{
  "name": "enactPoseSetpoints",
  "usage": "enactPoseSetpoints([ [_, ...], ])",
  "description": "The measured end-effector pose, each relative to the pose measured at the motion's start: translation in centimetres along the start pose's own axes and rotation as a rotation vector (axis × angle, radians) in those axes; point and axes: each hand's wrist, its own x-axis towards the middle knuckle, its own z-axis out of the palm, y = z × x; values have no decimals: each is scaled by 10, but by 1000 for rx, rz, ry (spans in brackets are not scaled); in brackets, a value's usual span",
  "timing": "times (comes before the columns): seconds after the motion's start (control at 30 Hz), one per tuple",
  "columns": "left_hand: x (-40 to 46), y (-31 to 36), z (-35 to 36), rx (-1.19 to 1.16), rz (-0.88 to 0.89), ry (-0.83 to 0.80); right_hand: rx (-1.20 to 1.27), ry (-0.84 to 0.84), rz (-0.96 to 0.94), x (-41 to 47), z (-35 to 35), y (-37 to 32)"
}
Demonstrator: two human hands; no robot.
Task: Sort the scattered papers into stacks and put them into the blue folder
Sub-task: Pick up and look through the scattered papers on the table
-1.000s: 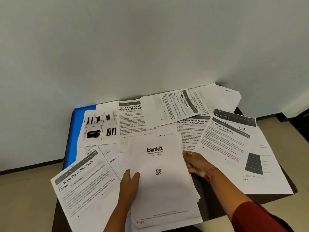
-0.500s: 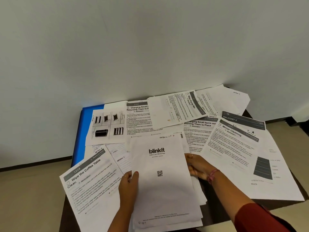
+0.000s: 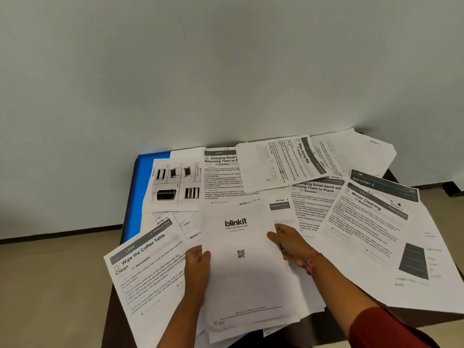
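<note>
Two hands grasp a stack of white printed papers (image 3: pixel 244 277) at the near middle of the dark worktop (image 3: pixel 324 327). The left hand (image 3: pixel 198 266) grips the stack's left edge, thumb on top and fingers underneath. The right hand (image 3: pixel 288 243) holds the right edge, thumb pressed on the top sheet, a ring on one finger and a pink band at the wrist; its dark red sleeve (image 3: pixel 386 330) shows at the lower right. The top sheet of the stack reads "blinkit" above a small QR code.

Loose sheets lie overlapping all round the stack. A white "Wipe the Coffee Table" sheet (image 3: pixel 148 280) sits tilted at the near left, hanging over the worktop's edge. A white page of black furniture pictures (image 3: pixel 174 184) lies at the far left, resting on the blue folder (image 3: pixel 140 192), which lies flat along the worktop's left side against the wall with only its left strip and far corner uncovered. A "Charging Small Items" sheet (image 3: pixel 221 177) lies beside the picture page, partly under a turned "Wipe Drying Mat" sheet (image 3: pixel 281 164). A "Mirror Cleaning" sheet (image 3: pixel 369 229) covers the right side.
</note>
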Motion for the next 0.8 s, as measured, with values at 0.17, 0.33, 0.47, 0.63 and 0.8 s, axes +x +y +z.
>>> enactPoseSetpoints([
  [0.17, 9, 3, -9, 10, -35, -80, -99, 91, -56, 9, 10, 4],
  [0.33, 7, 4, -25, 54, 12, -247, -27, 95, -60, 9, 19, 1],
  [0.47, 9, 0, -38, 49, -27, -298, -22, 89, -36, 15, 27, 1],
  [0.63, 8, 2, -51, 110, 94, -271, -55, 35, -27, 17, 39, -1],
  [0.8, 18, 2, -65, 114, 150, -224, -151, 49, -84, 22, 51, -20],
])
